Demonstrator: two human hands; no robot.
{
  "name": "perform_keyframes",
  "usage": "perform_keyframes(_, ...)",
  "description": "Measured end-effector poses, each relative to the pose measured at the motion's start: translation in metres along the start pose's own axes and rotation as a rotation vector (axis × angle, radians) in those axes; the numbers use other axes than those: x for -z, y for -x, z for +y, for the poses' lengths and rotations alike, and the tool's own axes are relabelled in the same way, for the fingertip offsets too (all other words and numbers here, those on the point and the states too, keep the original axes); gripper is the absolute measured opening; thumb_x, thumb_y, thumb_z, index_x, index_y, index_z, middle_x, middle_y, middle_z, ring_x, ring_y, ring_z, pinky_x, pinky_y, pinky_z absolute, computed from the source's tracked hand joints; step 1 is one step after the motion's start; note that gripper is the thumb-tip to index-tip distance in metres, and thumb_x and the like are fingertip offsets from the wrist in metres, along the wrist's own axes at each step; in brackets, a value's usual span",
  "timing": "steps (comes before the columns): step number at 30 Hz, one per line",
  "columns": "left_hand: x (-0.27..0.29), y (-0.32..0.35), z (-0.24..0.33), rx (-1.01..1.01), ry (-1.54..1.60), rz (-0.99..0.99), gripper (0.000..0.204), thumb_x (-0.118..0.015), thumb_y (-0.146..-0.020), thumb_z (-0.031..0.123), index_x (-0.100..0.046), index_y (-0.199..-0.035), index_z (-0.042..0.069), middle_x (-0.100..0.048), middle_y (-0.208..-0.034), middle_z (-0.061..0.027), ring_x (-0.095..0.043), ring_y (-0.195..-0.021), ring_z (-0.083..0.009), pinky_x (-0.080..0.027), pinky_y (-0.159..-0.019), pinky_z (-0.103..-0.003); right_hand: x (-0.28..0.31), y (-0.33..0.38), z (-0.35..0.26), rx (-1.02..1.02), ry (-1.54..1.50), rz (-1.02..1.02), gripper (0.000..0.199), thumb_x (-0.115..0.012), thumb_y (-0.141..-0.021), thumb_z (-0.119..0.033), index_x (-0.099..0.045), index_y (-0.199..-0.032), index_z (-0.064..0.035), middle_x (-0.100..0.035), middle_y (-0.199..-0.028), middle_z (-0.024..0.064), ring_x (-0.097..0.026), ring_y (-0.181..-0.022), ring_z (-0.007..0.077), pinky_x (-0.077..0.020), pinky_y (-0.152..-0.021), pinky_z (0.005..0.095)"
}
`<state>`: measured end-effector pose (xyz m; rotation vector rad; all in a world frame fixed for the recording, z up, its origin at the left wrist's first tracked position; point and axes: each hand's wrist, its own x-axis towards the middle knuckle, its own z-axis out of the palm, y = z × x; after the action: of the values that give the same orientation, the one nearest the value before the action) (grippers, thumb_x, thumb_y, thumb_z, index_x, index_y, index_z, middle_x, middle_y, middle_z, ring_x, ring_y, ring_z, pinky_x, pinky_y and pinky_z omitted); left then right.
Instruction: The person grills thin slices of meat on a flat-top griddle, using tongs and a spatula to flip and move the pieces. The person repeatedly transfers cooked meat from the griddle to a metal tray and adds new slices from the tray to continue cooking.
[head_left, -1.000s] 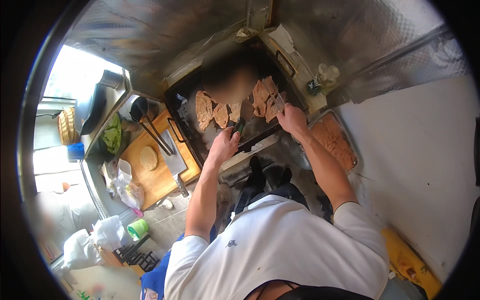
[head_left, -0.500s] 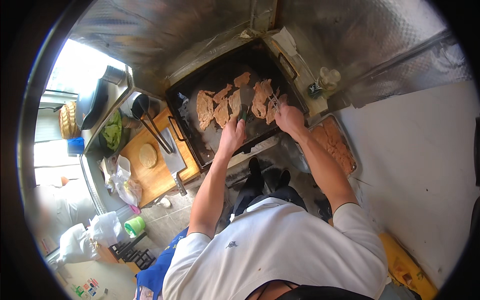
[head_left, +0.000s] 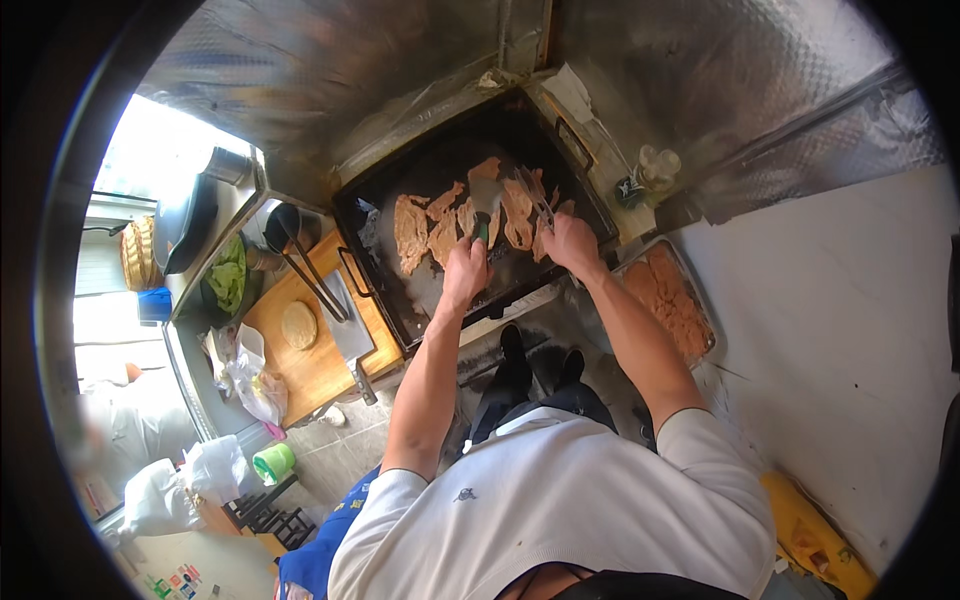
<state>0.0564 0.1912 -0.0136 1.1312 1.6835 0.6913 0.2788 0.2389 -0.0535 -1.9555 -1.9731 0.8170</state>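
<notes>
On a large dark griddle (head_left: pixel 420 165) in front of me lie several thin browned meat slices (head_left: pixel 411 237). My left hand (head_left: pixel 466 270) is closed round the green handle of a scraper (head_left: pixel 485 196), whose wide blade rests among the slices in the middle. To its right, my right hand (head_left: pixel 569 246) grips metal tongs (head_left: pixel 538 197). Their tips are over the right-hand slices; whether they pinch one I cannot tell.
Right of the griddle stand a metal tray of raw-looking meat (head_left: pixel 665 295) and small bottles (head_left: pixel 655 170). A wooden board (head_left: pixel 270 350) on the left bears a cleaver (head_left: pixel 352 335), black-handled tongs (head_left: pixel 312 275) and a round flatbread (head_left: pixel 298 325). Leafy greens (head_left: pixel 228 275) sit beyond it.
The tongs have shifted up and a little left over the right-hand slices. The scraper stays among the middle slices, its blade slightly lower. The whole view has shifted slightly.
</notes>
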Motion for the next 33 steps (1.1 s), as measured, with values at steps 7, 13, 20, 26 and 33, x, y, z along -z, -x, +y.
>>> perform_keyframes(7,0.019,0.022,-0.014,0.003,0.176,-0.103,0.033,-0.047,-0.106,0.028,-0.062,-0.107,-0.001,-0.055,-0.064,-0.0027,-0.054,-0.056,-0.0130,-0.041,-0.052,-0.030,0.046,0.039,0.052,-0.052,-0.061,0.048,0.038,-0.058,-0.094,-0.034,-0.062,-0.095,0.0048,-0.067,-0.091,0.0293,-0.065,-0.087,0.0477,-0.0499,-0.078,0.0549)
perform_keyframes(13,0.017,0.074,-0.009,0.144,0.109,-0.363,0.035,-0.050,-0.106,0.030,-0.059,-0.113,-0.003,-0.057,-0.068,-0.0037,-0.056,-0.058,-0.0123,-0.043,-0.053,-0.031,0.054,0.065,0.097,-0.134,-0.053,-0.203,0.039,-0.058,-0.097,-0.036,-0.060,-0.097,0.0031,-0.062,-0.078,0.0218,-0.063,-0.075,0.0425,-0.0492,-0.071,0.0527)
perform_keyframes(20,-0.003,0.082,-0.009,0.054,-0.036,-0.247,0.040,-0.051,-0.104,0.029,-0.059,-0.123,-0.005,-0.060,-0.068,-0.0075,-0.061,-0.061,-0.0175,-0.049,-0.063,-0.035,0.052,0.054,0.074,-0.141,0.095,-0.114,0.035,-0.057,-0.096,-0.031,-0.063,-0.102,0.0024,-0.070,-0.092,0.0259,-0.068,-0.088,0.0439,-0.0531,-0.076,0.0545)
perform_keyframes(26,-0.008,0.083,-0.021,0.044,-0.080,-0.299,0.038,-0.048,-0.106,0.030,-0.058,-0.119,-0.005,-0.058,-0.070,-0.0043,-0.057,-0.061,-0.0136,-0.045,-0.059,-0.032,0.056,0.074,0.054,-0.038,0.235,-0.160,0.033,-0.059,-0.094,-0.031,-0.062,-0.101,0.0018,-0.071,-0.085,0.0246,-0.068,-0.081,0.0453,-0.0546,-0.072,0.0565)
perform_keyframes(33,0.001,0.085,-0.012,0.093,-0.086,-0.401,0.038,-0.050,-0.103,0.029,-0.060,-0.118,-0.004,-0.062,-0.067,-0.0073,-0.064,-0.064,-0.0191,-0.050,-0.065,-0.036,0.052,0.076,0.059,-0.012,0.236,-0.131,0.031,-0.059,-0.093,-0.029,-0.062,-0.099,0.0009,-0.070,-0.083,0.0256,-0.068,-0.079,0.0459,-0.0542,-0.072,0.0563)
